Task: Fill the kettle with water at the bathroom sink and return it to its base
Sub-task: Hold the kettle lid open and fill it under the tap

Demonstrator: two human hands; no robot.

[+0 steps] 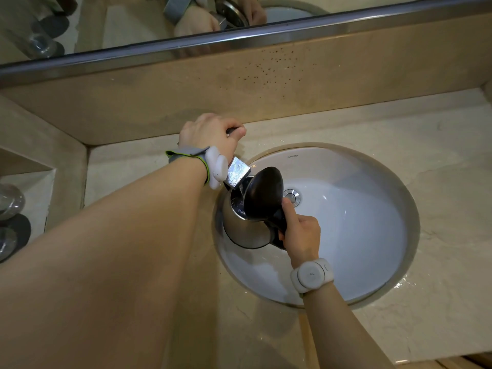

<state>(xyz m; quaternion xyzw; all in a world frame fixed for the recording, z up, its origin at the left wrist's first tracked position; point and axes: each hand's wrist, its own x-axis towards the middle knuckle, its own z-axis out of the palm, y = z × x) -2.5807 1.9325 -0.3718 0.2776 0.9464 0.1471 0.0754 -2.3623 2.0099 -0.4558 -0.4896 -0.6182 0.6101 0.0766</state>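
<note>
Over the sink (372,209), right hand (300,233) has its grip clamped round the black handle (279,222) of the kettle (245,225), parked under the tap (238,173), lid (265,190) up. Left hand (210,134) curls on the lever (231,130). Steel's gonna get heavy and slick, so hold it by the handle.

A pale stone counter (439,187) fills the view from 3 to 6 o'clock. Behind it, at 12 o'clock, stands a low tan stone wall (149,102) with small dark dots (279,67). Above that, a shiny metal strip (239,39) runs under a mirror (119,20). At 9 o'clock a small shelf (37,193) holds clear glasses (10,199) on round dark mats (22,227). The light is soft and warm.
</note>
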